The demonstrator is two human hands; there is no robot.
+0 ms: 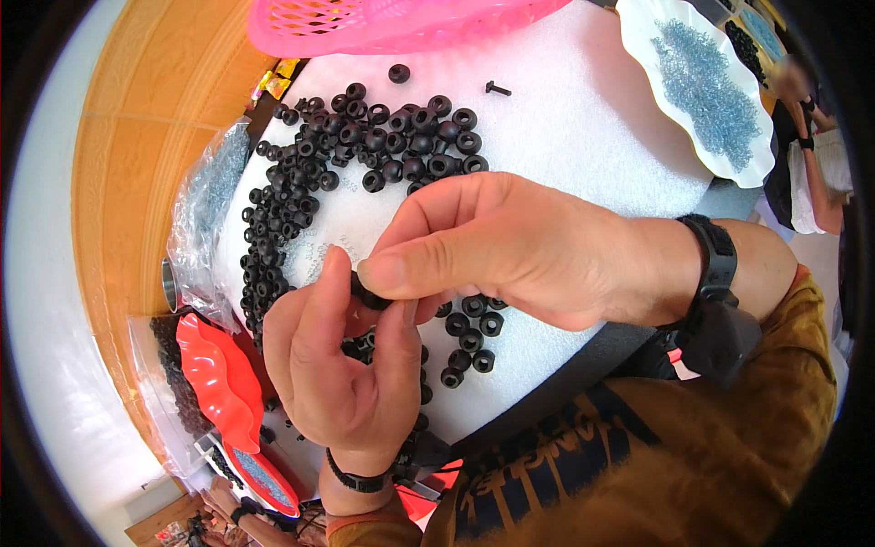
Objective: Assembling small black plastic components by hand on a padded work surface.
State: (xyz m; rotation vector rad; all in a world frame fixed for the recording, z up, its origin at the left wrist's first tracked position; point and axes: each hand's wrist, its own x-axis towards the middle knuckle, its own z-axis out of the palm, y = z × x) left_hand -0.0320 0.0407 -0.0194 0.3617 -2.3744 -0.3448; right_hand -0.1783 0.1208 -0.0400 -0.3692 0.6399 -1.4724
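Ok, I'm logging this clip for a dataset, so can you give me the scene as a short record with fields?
Left hand: pinches a small black ring-shaped part between thumb and fingers.
Right hand: fingertips meet the same part from above.
Work surface: white foam sheet.
Loose parts: heap of black rings, and one black screw lying apart.
Containers: pink basket, white dish of small silvery-blue pieces, red dish.
Wrists: black watch on the right, dark band on the left.

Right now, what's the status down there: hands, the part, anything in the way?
Left hand and right hand together, pinching one black grommet. Loose grommets spread on white foam pad. Nothing between hands.
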